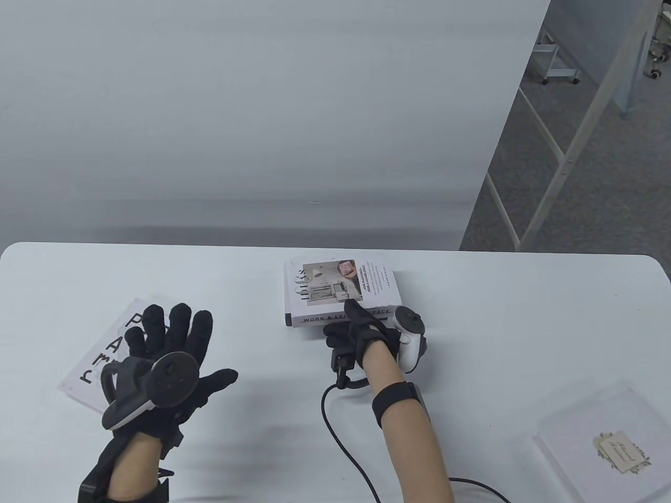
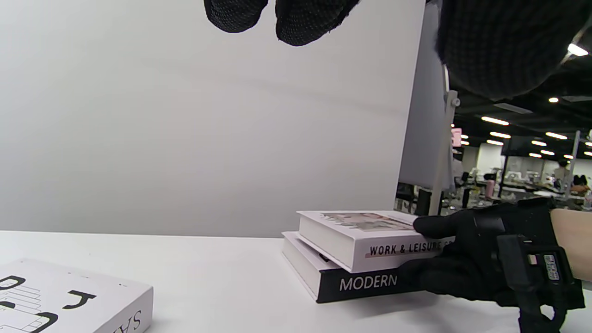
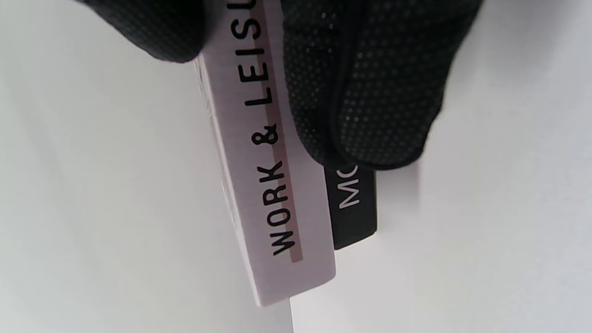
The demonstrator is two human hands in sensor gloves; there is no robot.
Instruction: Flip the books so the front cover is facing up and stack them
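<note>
There are two books stacked in the middle of the table (image 1: 524, 314). The white book (image 1: 341, 291) lies on top of the black book (image 2: 351, 282), and it sits a bit crooked, so its corner sticks out past the black one. Both spines face the person, and the long side of the stack runs left to right. The right hand (image 1: 361, 335) is right at that near side. Its fingers (image 3: 370, 92) press on the spines, and one finger reaches over the top edge of the white book. It looks like the hand is nudging the top book straight, but I cannot tell if it truly grips it. The left hand (image 1: 168, 356) floats above the table with its fingers spread wide, holding nothing. Just under and past it lies a third book (image 1: 112, 348) with big black letters, long side pointing away and to the right. A fourth book (image 1: 603, 440) lies near the right corner, well apart from the stack. The left hand is much nearer the lettered book, so it could take that one next.
</note>
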